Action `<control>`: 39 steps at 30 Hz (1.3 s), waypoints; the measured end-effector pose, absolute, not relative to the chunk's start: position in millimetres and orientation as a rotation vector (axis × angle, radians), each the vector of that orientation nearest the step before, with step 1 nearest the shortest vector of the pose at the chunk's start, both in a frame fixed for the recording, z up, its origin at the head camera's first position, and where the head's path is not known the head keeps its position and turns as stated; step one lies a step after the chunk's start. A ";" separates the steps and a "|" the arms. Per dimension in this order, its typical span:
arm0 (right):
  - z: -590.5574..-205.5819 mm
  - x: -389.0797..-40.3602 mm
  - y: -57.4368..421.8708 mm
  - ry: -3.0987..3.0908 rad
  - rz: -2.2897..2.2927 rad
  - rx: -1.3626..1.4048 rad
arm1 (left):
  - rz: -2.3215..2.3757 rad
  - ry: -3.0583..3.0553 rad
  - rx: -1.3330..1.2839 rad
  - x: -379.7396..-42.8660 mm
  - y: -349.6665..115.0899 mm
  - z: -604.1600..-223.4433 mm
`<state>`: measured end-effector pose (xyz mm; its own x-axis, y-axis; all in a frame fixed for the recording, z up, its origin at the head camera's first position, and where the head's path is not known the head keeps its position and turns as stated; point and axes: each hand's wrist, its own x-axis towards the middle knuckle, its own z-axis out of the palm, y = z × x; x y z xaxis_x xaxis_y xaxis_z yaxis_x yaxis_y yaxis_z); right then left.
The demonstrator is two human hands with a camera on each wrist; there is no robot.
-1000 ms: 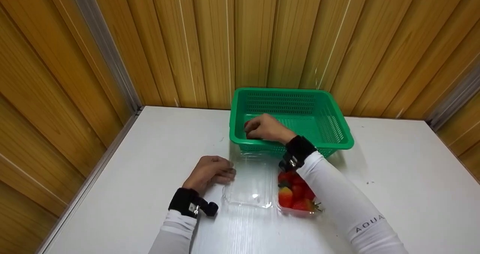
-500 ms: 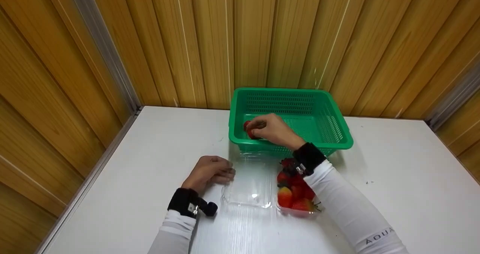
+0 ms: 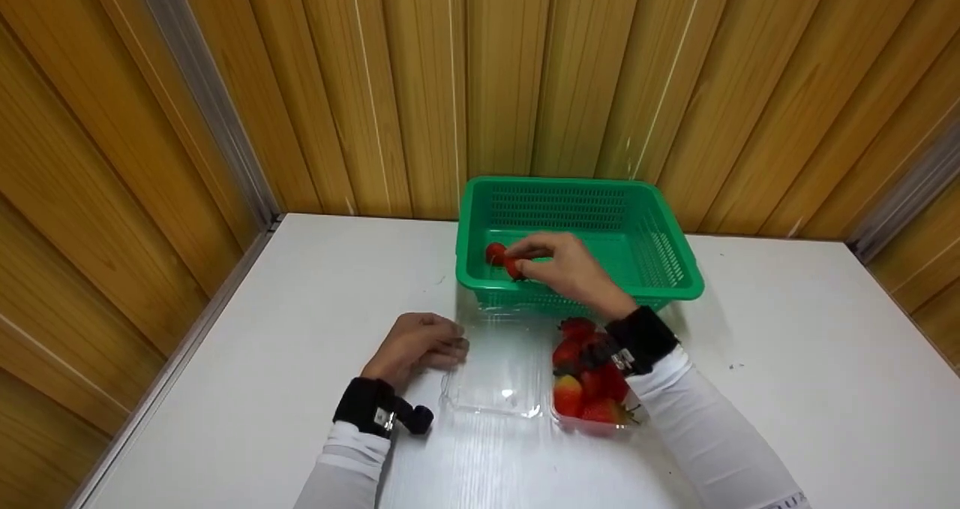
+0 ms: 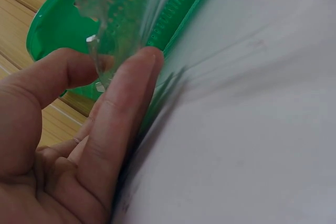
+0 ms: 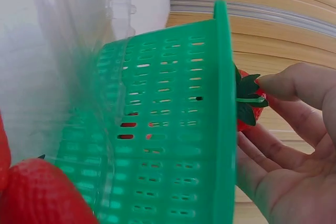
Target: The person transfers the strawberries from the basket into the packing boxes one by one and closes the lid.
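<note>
My right hand (image 3: 566, 269) pinches a red strawberry (image 3: 513, 268) between thumb and fingers over the near side of a green plastic basket (image 3: 581, 292). The right wrist view shows this strawberry's green leaves and stem (image 5: 252, 99) just past the basket rim. Another strawberry (image 3: 495, 253) lies in the basket's left part. At the left edge of a clear plastic lid (image 3: 491, 377), my left hand (image 3: 416, 344) pinches the lid's edge with thumb and finger, as the left wrist view shows. Right of the lid, a clear punnet (image 3: 592, 425) holds several strawberries (image 3: 568, 396), partly hidden by my right wrist.
The white table (image 3: 315, 306) carries everything. Wood-patterned panel walls (image 3: 360, 88) rise at the back and sides, with the basket close to the back one. Lid and punnet lie side by side in front of the basket.
My right hand has lifted a strawberry up from the basket and shifted slightly right and nearer, uncovering the other strawberry. The left hand has stayed at the lid.
</note>
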<state>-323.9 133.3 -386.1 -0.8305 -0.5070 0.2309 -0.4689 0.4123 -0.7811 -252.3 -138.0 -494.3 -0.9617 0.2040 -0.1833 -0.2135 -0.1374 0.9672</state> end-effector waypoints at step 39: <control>-385.5 -266.5 214.0 2.719 -1.464 -0.842 | 2.207 1.831 -0.035 -252.5 -138.9 -493.8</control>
